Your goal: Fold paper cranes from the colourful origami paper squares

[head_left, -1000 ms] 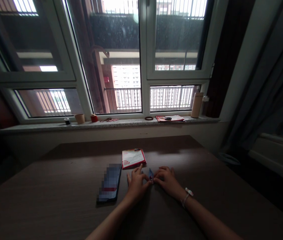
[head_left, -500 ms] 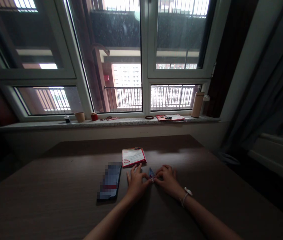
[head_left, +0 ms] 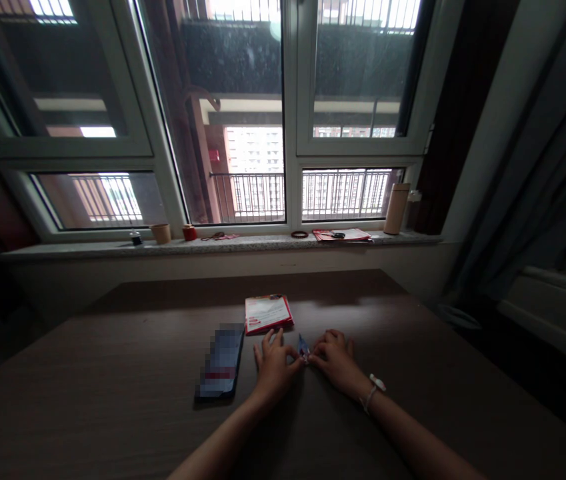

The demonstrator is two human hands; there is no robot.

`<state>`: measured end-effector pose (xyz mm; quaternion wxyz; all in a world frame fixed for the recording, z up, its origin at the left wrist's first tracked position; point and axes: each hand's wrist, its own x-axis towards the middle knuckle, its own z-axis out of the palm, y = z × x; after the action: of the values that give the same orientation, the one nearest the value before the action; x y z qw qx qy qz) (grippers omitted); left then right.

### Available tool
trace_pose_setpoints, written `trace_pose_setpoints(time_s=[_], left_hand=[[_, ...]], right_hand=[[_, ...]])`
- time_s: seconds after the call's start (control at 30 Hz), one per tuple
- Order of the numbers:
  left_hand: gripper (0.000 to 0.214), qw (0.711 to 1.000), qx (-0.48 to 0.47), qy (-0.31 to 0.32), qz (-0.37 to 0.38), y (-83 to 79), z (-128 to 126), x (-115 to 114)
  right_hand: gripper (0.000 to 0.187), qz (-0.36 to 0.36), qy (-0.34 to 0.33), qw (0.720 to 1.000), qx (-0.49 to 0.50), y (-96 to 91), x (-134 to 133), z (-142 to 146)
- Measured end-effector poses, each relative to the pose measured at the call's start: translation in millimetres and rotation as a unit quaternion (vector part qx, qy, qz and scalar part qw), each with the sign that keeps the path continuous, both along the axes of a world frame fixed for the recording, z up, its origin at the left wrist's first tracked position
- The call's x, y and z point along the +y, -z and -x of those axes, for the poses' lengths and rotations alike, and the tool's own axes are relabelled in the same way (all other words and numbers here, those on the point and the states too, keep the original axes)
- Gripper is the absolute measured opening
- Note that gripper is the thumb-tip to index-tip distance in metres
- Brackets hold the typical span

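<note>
Between my hands, just above the brown table (head_left: 127,373), is a small folded piece of blue patterned paper (head_left: 303,346) with a pointed top. My left hand (head_left: 273,363) pinches its lower left edge between thumb and forefinger, the other fingers spread. From the other side my right hand (head_left: 337,357) pinches the lower right edge, its remaining fingers curled. A bracelet (head_left: 373,390) circles the right wrist. The fingertips hide the bottom of the paper. Left of my left hand lies a phone (head_left: 221,363), its screen partly blurred out. A stack of red-and-white paper (head_left: 267,313) sits just beyond the left fingertips.
Along the stone windowsill (head_left: 263,245) stand a small dark bottle (head_left: 135,238), a paper cup (head_left: 161,233), a red spool-like item (head_left: 189,232), a dark ring (head_left: 299,234), papers with scissors on them (head_left: 355,235) and a tan flask (head_left: 397,208). A curtain (head_left: 527,153) hangs at the right.
Hardly anything differs. Both hands keep pinching the folded paper in the same place, and the whole view has shifted very slightly.
</note>
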<state>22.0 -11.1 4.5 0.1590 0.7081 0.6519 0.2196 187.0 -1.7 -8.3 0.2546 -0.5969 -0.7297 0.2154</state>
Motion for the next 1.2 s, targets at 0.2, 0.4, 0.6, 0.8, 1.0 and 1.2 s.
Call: trace_pose_setpoints(time_s=[0.2, 0.4, 0.6, 0.8, 1.0, 1.2], left_hand=[[0.013, 1.0, 0.001, -0.002, -0.007, 3.3, 0, 1], [0.012, 1.0, 0.002, 0.004, -0.026, 7.9, 1, 1], [0.013, 1.0, 0.0, 0.008, -0.027, 10.7, 2, 2], [0.012, 1.0, 0.005, 0.005, -0.028, 8.4, 0, 1], [0.01, 1.0, -0.001, 0.003, -0.029, 9.7, 1, 2], [0.009, 0.999, -0.004, 0.006, -0.036, 9.0, 1, 0]], right_hand=[[0.024, -0.005, 0.003, 1.0, -0.008, 1.6, -1, 1], [0.024, -0.012, 0.032, 0.999, -0.005, 7.6, 3, 1], [0.031, -0.01, 0.039, 0.999, 0.008, 1.4, 2, 0], [0.036, -0.007, 0.031, 1.0, -0.002, 1.8, 4, 1], [0.039, -0.012, 0.019, 1.0, -0.014, 2.5, 6, 3], [0.039, -0.022, 0.02, 0.999, -0.018, 5.4, 6, 4]])
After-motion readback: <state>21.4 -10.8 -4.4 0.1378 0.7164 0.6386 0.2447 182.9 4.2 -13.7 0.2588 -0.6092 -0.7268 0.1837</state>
